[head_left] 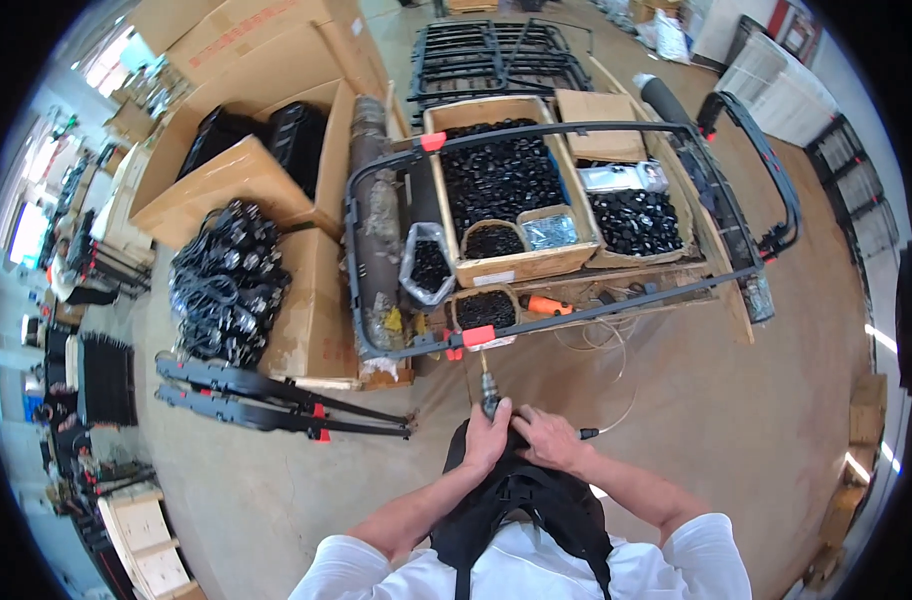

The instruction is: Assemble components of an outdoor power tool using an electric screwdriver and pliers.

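Note:
Both my hands grip a pneumatic screwdriver tool held upright in front of my chest. My left hand wraps its body from the left, and my right hand holds it from the right near the hose fitting. The tool's bit points up at the near bar of a black metal frame, close to an orange clamp. The frame lies across wooden boxes filled with small black parts. A thin air hose loops on the floor to the right.
An orange-handled tool lies by the boxes. Open cardboard cartons and a heap of black parts sit at left. Two black bars with red tips lie on the concrete floor. More black frames are stacked at the back.

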The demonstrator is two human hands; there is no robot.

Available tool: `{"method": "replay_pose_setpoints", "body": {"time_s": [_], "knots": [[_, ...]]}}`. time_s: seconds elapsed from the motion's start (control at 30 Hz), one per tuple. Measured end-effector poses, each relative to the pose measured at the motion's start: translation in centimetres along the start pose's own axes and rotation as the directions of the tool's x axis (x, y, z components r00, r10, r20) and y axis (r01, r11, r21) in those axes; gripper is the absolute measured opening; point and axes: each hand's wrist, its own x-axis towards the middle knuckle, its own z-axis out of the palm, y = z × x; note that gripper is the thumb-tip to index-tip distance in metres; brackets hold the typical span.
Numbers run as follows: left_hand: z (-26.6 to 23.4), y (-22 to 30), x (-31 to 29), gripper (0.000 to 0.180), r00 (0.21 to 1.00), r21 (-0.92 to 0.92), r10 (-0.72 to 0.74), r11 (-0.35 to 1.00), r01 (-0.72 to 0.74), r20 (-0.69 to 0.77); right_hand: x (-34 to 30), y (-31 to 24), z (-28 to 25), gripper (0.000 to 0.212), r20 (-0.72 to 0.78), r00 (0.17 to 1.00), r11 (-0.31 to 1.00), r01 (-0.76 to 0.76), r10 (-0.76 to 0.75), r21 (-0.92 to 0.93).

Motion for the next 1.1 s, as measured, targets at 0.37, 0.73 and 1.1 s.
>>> {"method": "replay_pose_setpoints", "body": {"time_s": [0.37, 0.73, 1.1], "knots": [[5.2, 11.9, 3.2, 0.034, 0.7, 0.384, 0.135, 0.756, -0.53, 0.701, -8.4, 8.6, -3.4, 0.073, -0.047, 0.773, 0.77, -0.622, 0.633, 0.146], [30.1, 24.1, 24.4, 0.02, 0.6, 0.436, 0.604, 0.416, -0.798, 0.524, -4.7, 38.0, -13.1, 0.071, -0.38, 0.422, 0.543, -0.78, 0.823, 0.311], [36.2, 24.4, 34.5, 0.025, 0.779, 0.691, 0.338, 0.363, -0.625, 0.528, -4.4, 43.2, -19.1, 0.052, -0.072, 0.695, 0.698, -0.704, 0.715, 0.136]]}}
